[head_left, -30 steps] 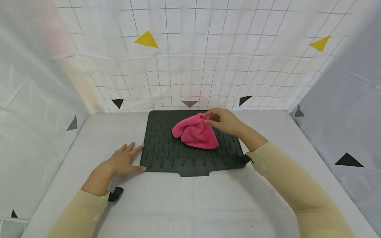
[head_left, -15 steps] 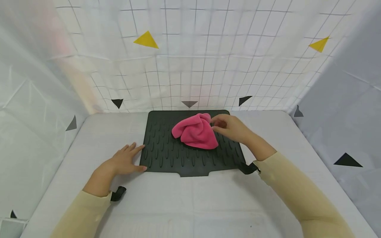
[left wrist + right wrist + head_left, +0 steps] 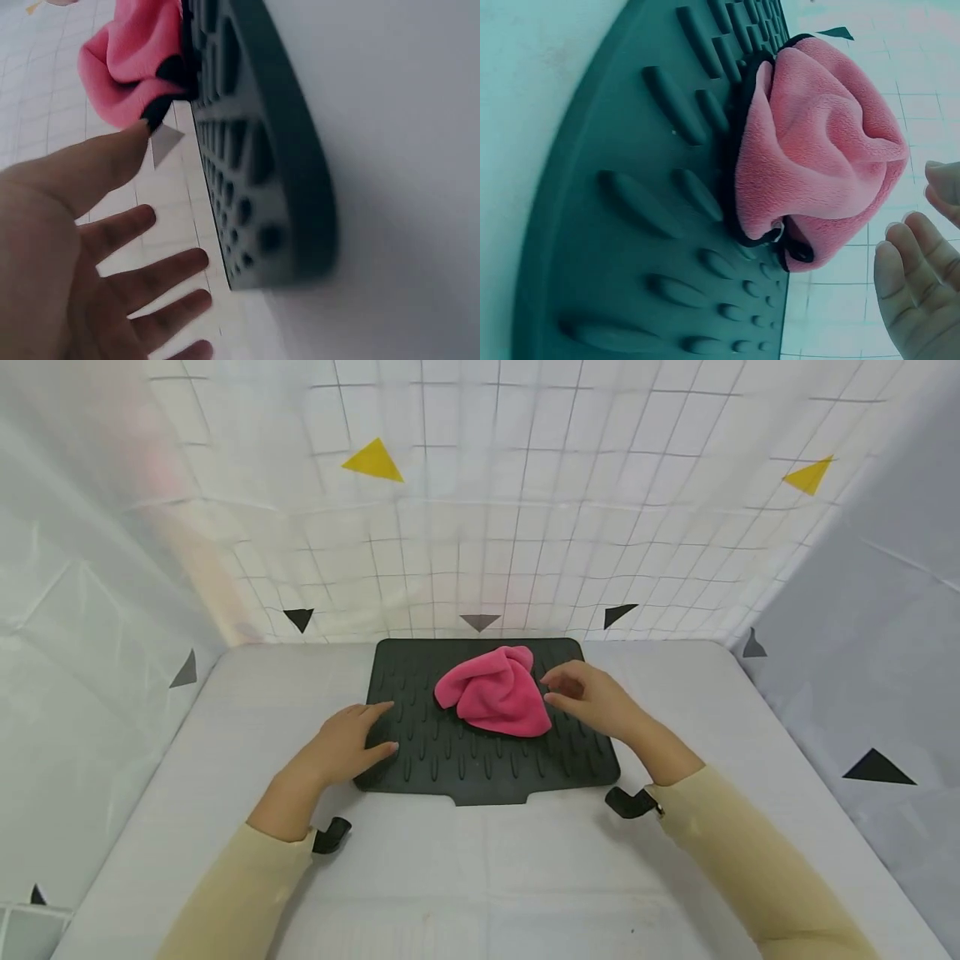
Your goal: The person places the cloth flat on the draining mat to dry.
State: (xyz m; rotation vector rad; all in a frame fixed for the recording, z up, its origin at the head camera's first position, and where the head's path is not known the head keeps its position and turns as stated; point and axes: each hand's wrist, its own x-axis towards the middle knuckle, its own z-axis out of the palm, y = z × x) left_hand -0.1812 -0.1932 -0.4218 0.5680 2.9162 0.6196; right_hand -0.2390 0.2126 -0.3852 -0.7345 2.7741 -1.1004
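A crumpled pink cloth (image 3: 495,693) with a dark edging lies bunched on a dark ribbed mat (image 3: 420,768). In the right wrist view the fuzzy cloth (image 3: 825,150) shows its folds and a small black loop at its edge. My left hand (image 3: 341,747) hovers over the mat's left side, fingers spread and holding nothing. In the left wrist view its fingers (image 3: 161,277) are apart from the mat. Just right of the cloth is my right hand (image 3: 592,697), its fingers loosely bent with a gap between thumb and fingertips. Nothing is in its grasp.
The mat sits toward the back of a white-covered table (image 3: 420,877), a short tab on its near edge. Behind it rises a white gridded sheet (image 3: 480,543) with yellow and black triangles. Plain pale sheets (image 3: 847,652) stand at both sides.
My right hand has drawn back from the cloth, toward the right and nearer me. My left hand has left the mat's left edge and moved right, over the mat. The cloth stays put.
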